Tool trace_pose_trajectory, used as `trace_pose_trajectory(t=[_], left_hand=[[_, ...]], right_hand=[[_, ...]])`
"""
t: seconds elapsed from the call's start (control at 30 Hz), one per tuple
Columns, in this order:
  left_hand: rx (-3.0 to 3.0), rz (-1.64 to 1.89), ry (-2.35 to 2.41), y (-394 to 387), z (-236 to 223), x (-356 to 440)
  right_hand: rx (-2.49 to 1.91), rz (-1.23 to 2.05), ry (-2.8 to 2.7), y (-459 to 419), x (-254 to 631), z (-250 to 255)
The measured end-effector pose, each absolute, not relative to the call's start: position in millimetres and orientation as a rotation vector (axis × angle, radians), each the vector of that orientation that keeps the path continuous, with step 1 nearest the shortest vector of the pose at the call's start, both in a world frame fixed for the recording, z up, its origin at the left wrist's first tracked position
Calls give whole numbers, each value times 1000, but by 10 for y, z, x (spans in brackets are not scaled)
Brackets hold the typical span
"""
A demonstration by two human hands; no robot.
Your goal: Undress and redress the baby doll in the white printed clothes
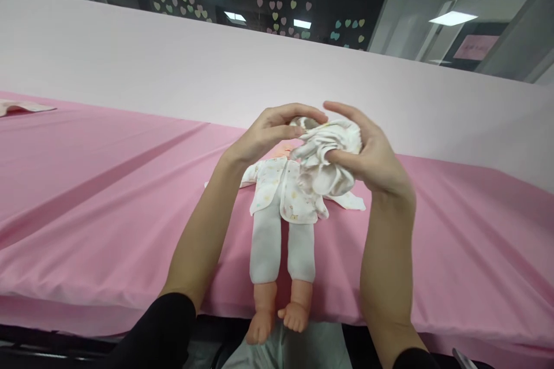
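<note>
Up over the baby doll's chest, a bunched white baby garment (331, 153) with a faint print is held between my hands. My left hand (281, 127) pinches its upper left edge between thumb and fingers, beside a small rolled opening. My right hand (367, 153) grips the gathered cloth from the right, thumb pressed in front and fingers behind. Below lies the doll (264, 300) on its back, feet toward me at the table's edge. It wears a white printed jacket (270, 184) and plain white trousers (266, 245). The garment and my hands hide most of its head.
A pink sheet (130, 202) covers the table, with creases running across it. A pale wall (173, 63) rises behind, topped by a window with heart stickers (277, 15). At the far left lies a piece of light pink cloth (21, 106).
</note>
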State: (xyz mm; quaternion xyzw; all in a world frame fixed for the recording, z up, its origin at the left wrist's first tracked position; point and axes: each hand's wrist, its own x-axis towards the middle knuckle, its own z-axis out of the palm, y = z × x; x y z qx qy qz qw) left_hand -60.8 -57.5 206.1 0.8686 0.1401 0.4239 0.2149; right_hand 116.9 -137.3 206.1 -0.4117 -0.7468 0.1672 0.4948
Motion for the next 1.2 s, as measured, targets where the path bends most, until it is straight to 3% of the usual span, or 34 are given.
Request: trace_pose_trajectory(t=[0.27,0.47,0.73,0.9,1.03,1.2], left_hand=[[2571,1246,355,-780,1943,-342],[2300,1562,342,-577,1891,-339],[2650,1728,413,-603,1817,-164],[2206,1778,189,-672,1882,-265],[1777,1825,216,-666,1959,-294],[1372,1756,278,-514,1933,-233]], right_hand=[[-923,257,-1787,-1503,1165,2073],[-755,502,-1846,-1421,1171,2069],[-922,234,-1723,-1371,1174,1998],[-803,414,-1983,-1521,1092,2058],[-697,257,-2014,-1469,863,2015],[-874,64,-1736,-1216,672,1853]])
